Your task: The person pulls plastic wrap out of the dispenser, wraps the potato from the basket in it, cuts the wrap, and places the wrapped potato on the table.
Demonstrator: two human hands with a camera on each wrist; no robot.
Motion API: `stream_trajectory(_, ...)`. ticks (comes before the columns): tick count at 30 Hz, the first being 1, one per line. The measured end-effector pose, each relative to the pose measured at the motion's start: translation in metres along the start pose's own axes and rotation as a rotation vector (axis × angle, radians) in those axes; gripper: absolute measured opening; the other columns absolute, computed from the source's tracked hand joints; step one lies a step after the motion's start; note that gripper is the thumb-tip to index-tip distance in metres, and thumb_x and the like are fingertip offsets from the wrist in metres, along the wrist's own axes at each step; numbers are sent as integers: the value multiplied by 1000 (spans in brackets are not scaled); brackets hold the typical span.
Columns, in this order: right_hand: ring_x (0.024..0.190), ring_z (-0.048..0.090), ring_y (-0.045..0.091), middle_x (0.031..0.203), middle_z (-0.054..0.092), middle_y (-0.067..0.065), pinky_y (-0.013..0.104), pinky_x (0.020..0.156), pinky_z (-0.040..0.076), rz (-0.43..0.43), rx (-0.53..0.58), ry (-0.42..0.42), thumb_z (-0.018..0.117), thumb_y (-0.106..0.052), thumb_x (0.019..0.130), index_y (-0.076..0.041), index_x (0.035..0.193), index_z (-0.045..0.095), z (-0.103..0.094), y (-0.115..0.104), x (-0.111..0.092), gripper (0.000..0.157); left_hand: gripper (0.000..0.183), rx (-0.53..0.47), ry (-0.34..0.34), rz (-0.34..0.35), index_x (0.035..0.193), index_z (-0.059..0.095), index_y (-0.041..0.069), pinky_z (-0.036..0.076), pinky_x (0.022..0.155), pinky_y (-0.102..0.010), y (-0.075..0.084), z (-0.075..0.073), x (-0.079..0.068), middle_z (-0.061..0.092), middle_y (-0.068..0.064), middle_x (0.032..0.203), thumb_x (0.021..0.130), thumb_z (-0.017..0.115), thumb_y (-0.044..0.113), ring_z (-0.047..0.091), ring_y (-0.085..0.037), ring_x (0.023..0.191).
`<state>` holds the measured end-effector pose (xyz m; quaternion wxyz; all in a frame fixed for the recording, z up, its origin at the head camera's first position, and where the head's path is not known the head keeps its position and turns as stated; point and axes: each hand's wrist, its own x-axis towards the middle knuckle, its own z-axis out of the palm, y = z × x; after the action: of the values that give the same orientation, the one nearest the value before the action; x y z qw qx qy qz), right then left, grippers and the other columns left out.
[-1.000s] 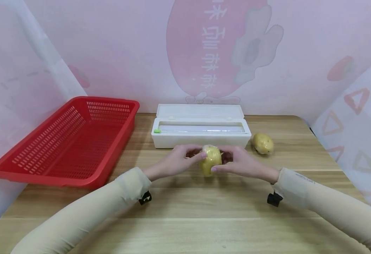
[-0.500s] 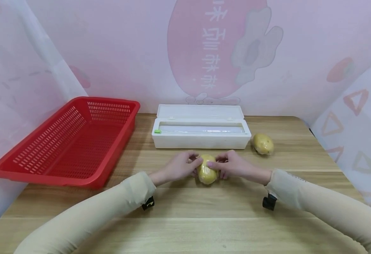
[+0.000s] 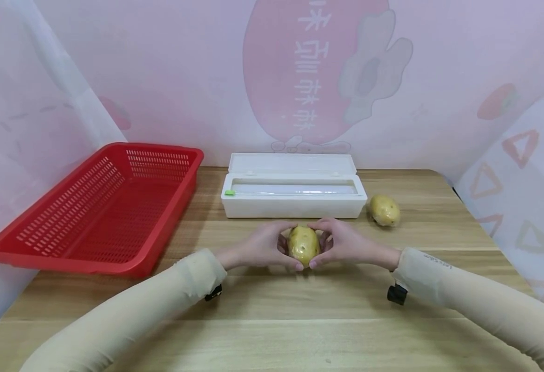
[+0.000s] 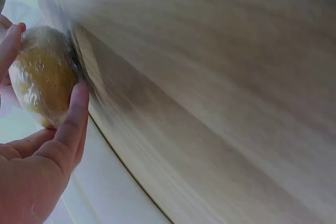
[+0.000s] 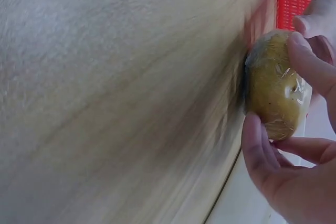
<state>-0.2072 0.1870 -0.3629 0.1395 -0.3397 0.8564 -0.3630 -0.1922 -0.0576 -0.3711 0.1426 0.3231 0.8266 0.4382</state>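
Observation:
A potato (image 3: 304,245) wrapped in clear cling film is held between both hands at the middle of the table. My left hand (image 3: 265,245) grips its left side, the thumb at the near end and the fingers curled round the far side. From the right, my right hand (image 3: 348,243) grips it in the same way, and the two thumb tips nearly meet. Wrinkled, shiny film shows on the potato (image 4: 47,80) in the left wrist view. In the right wrist view, fingertips press the wrapped potato (image 5: 275,90) at both ends. Its underside is hidden.
Just behind the hands stands a white cling film dispenser (image 3: 295,207), lid up, with a roll inside and a green slider at its left. A second film-covered potato (image 3: 384,211) lies to its right. On the left is a red plastic basket (image 3: 144,253).
The potato has come slightly nearer and been turned between the hands. Half a second ago the thumbs lay on its top; now they are at its near end.

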Motion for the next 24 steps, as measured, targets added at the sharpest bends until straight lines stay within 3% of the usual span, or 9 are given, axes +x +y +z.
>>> stream_trajectory(6, 111, 58, 24, 122, 63, 10, 35, 89, 51, -38, -62, 55, 94, -34, 63, 6, 134, 54, 2, 1, 3, 91, 89, -9, -4, -11, 142, 45, 1, 55, 72, -26, -2, -3, 2, 61, -9, 121, 70, 91, 26, 68, -14, 85)
stream_trajectory(9, 108, 60, 24, 120, 63, 11, 36, 89, 51, -38, -17, 51, 94, -31, 62, 8, 134, 54, 2, 1, 5, 91, 88, 13, -2, -3, 142, 46, 2, 55, 72, -25, -4, -4, 2, 62, -8, 120, 70, 91, 26, 69, -14, 85)
stream_trajectory(17, 101, 61, 18, 113, 66, 5, 38, 89, 51, -68, -64, 51, 92, -37, 63, 2, 132, 59, 1, 3, 7, 86, 75, 23, -19, 78, 136, 57, 11, 56, 69, -27, -6, -6, 5, 67, 1, 104, 70, 91, 25, 69, -16, 79)
stream_trajectory(24, 99, 63, 23, 106, 62, 5, 36, 85, 54, -56, 29, -28, 93, -29, 66, 0, 133, 60, -3, 5, 11, 80, 72, 118, -26, 83, 132, 61, 14, 54, 58, -27, -9, -8, 9, 69, 7, 86, 70, 91, 34, 68, -13, 70)
